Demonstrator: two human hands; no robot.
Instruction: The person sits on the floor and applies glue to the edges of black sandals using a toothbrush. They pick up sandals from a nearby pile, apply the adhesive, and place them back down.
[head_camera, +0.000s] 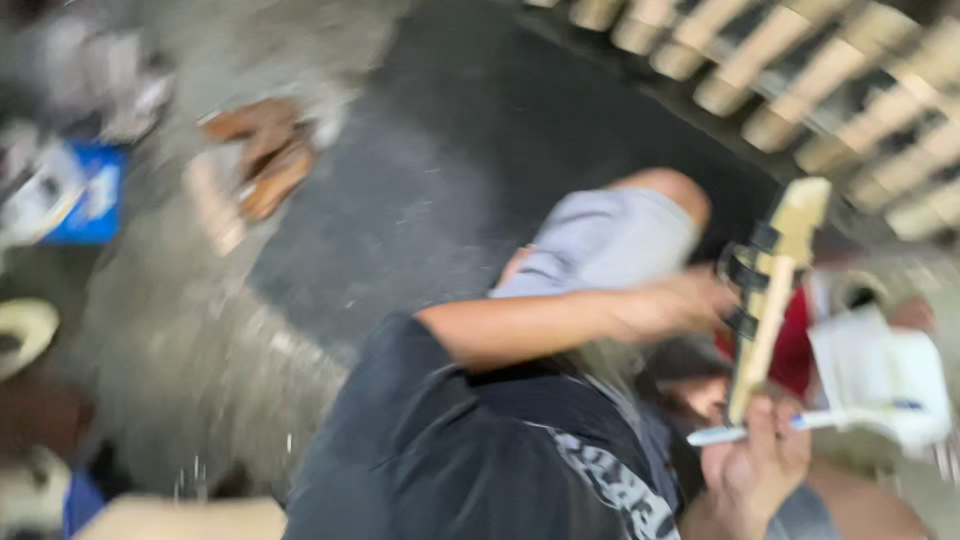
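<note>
Right hand (762, 462) grips a white pen (800, 423) and wooden piece (770, 290); left hand (680, 303) touches it, grip blurred.

Whole view motion-blurred. Left hand (668, 305): grip unclear. Right hand (762, 468): cut by bottom edge. Floor clutter (262, 160): unidentifiable. Wooden slats (800, 70): cropped top right.

Blurred brown sandals (262, 160) – blue box (88, 195) – on grey floor (420, 190).
</note>
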